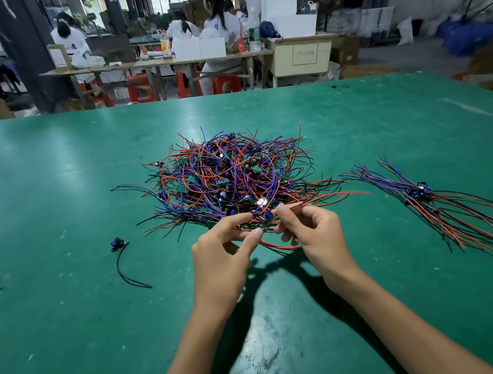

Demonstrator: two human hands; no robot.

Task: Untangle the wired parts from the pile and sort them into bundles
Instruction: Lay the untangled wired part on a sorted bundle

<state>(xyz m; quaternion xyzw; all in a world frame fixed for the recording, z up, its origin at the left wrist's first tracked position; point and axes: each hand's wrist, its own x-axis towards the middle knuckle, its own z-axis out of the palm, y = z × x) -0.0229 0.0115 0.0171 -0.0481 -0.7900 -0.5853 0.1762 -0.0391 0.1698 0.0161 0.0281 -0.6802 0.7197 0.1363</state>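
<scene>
Both hands, left (222, 257) and right (313, 234), are pinching a part (265, 219) at the pile's (227, 177) near edge, its red wire (335, 196) trailing right toward the bundle (418, 190).

We see both bare forearms rising from 6 o'clock and converging toward centre. Left hand (222, 256): thumb and forefinger pinched, pointing to 2 o'clock. Right hand (309, 231) (knuckles up): fingers curled, fingertips pinching toward 10 o'clock, nearly meeting the left.

The broad green tabletop (64, 315) looks smooth, semi-glossy, scuffed near; the tangled pile of red, blue and black plastic-sheathed wires (227, 177) looks shiny.
</scene>
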